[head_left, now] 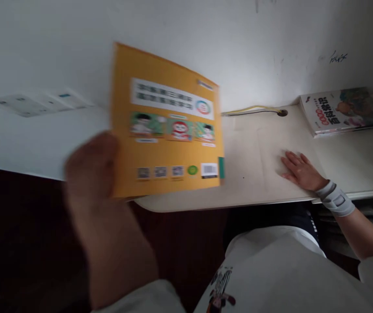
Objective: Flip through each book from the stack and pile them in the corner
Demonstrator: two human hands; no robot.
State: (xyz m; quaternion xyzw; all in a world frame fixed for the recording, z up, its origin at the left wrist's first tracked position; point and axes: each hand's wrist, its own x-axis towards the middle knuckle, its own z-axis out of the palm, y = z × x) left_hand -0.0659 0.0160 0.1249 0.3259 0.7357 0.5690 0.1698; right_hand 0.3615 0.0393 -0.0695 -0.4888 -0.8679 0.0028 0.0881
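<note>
My left hand [93,163] is closed on the left edge of a yellow book [170,154]. The book is raised above the left end of the white desk, with its printed back cover towards me: a white title strip, cartoon pictures, square codes and a barcode. The hand is blurred, and the fingers behind the book are hidden. Lying flat on the desk top [258,174], my right hand [304,171] has its fingers spread and holds nothing. A grey wrist brace [334,198] wraps that wrist.
At the desk's right end lies a stack of books [346,111], the top one with a picture cover. A yellow and a black cable run along the wall into a cable hole [282,113]. Wall sockets [43,103] are on the left. The desk has a rounded left corner.
</note>
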